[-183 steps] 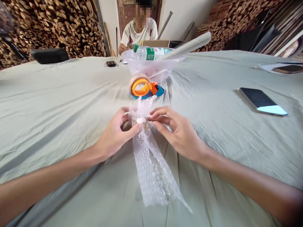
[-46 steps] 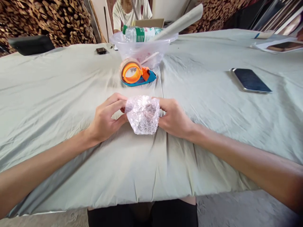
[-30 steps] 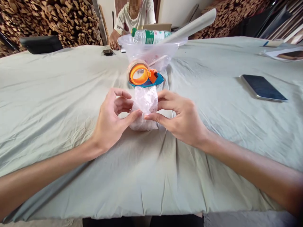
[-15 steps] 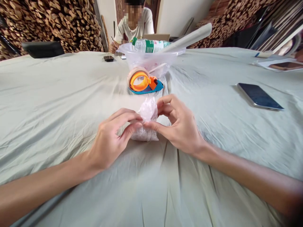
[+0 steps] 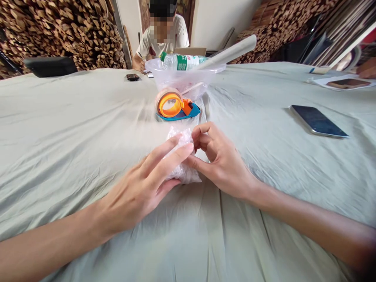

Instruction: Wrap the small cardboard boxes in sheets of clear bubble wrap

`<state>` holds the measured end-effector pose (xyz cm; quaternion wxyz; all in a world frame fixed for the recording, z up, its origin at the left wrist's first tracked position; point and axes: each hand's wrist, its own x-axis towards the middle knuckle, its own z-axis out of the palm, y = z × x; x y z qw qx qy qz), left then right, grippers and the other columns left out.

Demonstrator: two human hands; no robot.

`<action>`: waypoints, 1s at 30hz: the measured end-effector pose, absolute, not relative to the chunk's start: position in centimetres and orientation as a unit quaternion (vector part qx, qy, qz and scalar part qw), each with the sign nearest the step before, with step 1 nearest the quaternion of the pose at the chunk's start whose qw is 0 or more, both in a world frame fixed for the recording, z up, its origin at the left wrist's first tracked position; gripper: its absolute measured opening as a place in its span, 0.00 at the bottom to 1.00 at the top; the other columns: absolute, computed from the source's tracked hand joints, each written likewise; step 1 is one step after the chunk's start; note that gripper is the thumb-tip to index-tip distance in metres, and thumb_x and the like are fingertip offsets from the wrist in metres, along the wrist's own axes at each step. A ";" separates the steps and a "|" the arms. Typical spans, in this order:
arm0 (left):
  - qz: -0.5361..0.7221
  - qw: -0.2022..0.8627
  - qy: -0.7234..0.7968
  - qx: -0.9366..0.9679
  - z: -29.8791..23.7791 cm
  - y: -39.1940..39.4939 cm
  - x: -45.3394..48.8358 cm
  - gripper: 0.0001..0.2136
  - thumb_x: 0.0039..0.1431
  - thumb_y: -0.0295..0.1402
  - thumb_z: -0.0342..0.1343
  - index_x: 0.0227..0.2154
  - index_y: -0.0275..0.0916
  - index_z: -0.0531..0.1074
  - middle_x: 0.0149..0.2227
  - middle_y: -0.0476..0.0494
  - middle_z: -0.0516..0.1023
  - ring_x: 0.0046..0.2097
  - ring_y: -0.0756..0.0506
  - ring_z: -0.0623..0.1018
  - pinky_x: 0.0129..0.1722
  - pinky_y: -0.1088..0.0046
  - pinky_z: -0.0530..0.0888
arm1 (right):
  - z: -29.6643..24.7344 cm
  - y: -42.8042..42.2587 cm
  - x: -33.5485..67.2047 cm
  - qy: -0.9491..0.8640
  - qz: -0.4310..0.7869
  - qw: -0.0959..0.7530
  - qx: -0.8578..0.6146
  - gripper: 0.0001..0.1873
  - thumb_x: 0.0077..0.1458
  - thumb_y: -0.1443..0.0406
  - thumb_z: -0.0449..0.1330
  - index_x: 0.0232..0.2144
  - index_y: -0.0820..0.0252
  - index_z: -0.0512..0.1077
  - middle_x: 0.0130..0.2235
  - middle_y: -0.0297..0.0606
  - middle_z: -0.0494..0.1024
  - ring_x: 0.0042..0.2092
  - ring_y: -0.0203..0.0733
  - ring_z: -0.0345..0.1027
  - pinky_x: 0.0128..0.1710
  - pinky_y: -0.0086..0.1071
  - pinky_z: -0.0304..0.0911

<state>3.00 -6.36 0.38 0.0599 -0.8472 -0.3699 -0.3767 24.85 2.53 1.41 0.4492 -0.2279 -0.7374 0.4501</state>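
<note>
Bubble-wrap bundle point(image 5: 185, 175) is lying on the pale green tablecloth point(image 5: 88, 156), directly between the two hands and just on the near side of the tape dispenser point(image 5: 188, 112), with bare cloth showing between them. Its longer direction, as far as the covering fingers are letting it show, is running from far to near, the near end slanting a little to the right. The left hand point(image 5: 143, 184) is reaching in from the near left, its long fingers lying across the top and its thumb pressing low at the near left side, so it is clasping the wrap. The right hand point(image 5: 223, 166) is meeting the right edge, fingers curling at the far part and thumb sitting nearer, a gap showing between them; whether they are pinching the wrap is not clear. Both hands are touching the bundle, so neither is nearer, though the left is covering more.
</note>
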 end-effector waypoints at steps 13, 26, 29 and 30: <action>-0.345 0.014 -0.422 -0.839 -0.6 -5.6 2.6 0.32 0.74 0.30 0.65 0.76 0.46 0.62 0.66 0.36 0.78 0.67 0.36 0.81 0.66 0.56 0.85 | 0.9 2.1 25.7 -0.805 0.305 0.447 -0.244 0.19 0.68 0.56 0.74 0.52 0.50 0.71 0.52 0.39 0.80 0.52 0.48 0.76 0.54 0.45 0.76; -0.352 -0.014 -0.495 -0.794 -0.9 -5.7 2.4 0.30 0.72 0.40 0.69 0.71 0.46 0.67 0.64 0.37 0.83 0.61 0.35 0.87 0.57 0.56 0.88 | 0.8 1.8 26.3 -0.904 0.204 0.346 -0.149 0.31 0.72 0.66 0.67 0.71 0.54 0.66 0.71 0.49 0.75 0.75 0.52 0.67 0.78 0.52 0.64; -0.369 -0.058 -0.495 -0.785 -0.9 -5.8 2.3 0.36 0.70 0.42 0.70 0.75 0.49 0.62 0.64 0.37 0.84 0.55 0.36 0.90 0.46 0.63 0.89 | 0.6 1.7 26.3 -0.895 0.234 0.332 -0.186 0.31 0.70 0.64 0.70 0.70 0.52 0.68 0.70 0.46 0.77 0.71 0.54 0.73 0.73 0.53 0.70; -0.371 -0.068 -0.494 -0.783 -0.9 -5.8 2.3 0.37 0.70 0.43 0.70 0.76 0.50 0.61 0.64 0.37 0.84 0.54 0.36 0.90 0.44 0.64 0.89 | 0.6 1.7 26.4 -0.891 0.246 0.325 -0.200 0.31 0.69 0.62 0.71 0.69 0.51 0.68 0.69 0.45 0.78 0.69 0.55 0.75 0.70 0.52 0.74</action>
